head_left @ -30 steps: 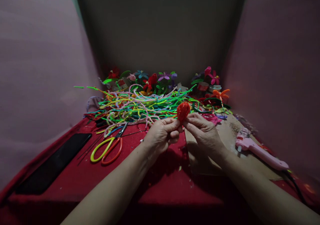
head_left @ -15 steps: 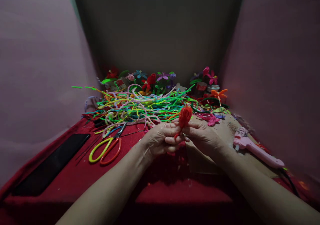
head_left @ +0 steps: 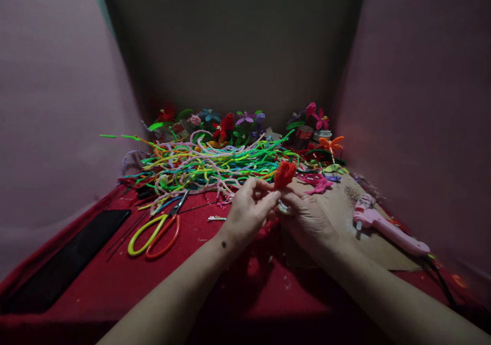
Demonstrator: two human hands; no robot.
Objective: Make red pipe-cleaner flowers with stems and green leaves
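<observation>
A small red pipe-cleaner flower [head_left: 284, 174] is held up between both hands over the red cloth [head_left: 126, 278]. My left hand [head_left: 249, 211] pinches its base from the left, fingers closed around the stem. My right hand [head_left: 307, 217] grips the stem just below the bloom from the right, palm turned inward. Behind the flower lies a big tangle of coloured pipe cleaners [head_left: 207, 163].
Yellow-and-orange scissors [head_left: 155, 228] lie left of my hands. A pink glue gun [head_left: 383, 225] rests on brown cardboard [head_left: 345, 207] at right. A black flat object [head_left: 65, 260] lies at far left. Finished pipe-cleaner flowers [head_left: 238, 122] line the back wall.
Both hands have shifted slightly with the red flower; my left hand rolled over so its fingers now pinch upward at the stem. The view drifted a little to the right.
</observation>
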